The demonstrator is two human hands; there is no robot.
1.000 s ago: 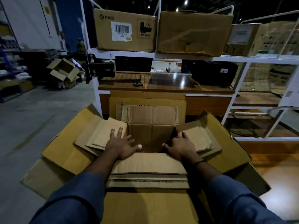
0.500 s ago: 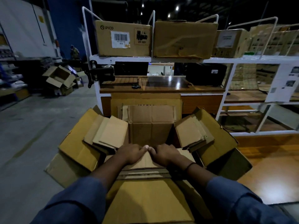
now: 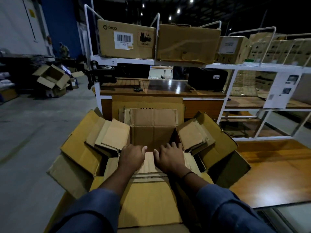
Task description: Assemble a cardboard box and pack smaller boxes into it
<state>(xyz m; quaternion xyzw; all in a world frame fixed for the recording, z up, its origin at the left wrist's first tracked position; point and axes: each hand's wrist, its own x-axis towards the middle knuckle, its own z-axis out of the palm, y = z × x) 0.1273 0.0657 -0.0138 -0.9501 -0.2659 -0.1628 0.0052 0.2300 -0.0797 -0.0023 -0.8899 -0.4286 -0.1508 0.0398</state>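
Note:
A large yellow-brown cardboard box stands open in front of me with its flaps spread outward. Inside it sits a smaller brown box, also open, with its side flaps folded out and several layers of cardboard nested around it. My left hand and my right hand lie side by side on the inner box's near flap. Their thumbs almost touch and their fingers curl over the flap's far edge. The bottom of the inner box is dark and hidden.
A white metal shelf rack stands just behind the boxes, with a PICO carton and other cartons on top and a wooden worktop below. Open boxes lie on the grey floor at far left. A wooden surface lies at right.
My hands have come in from the left and right side flaps to the middle of the near flap. They now sit close together on it, and the side flaps stand up more.

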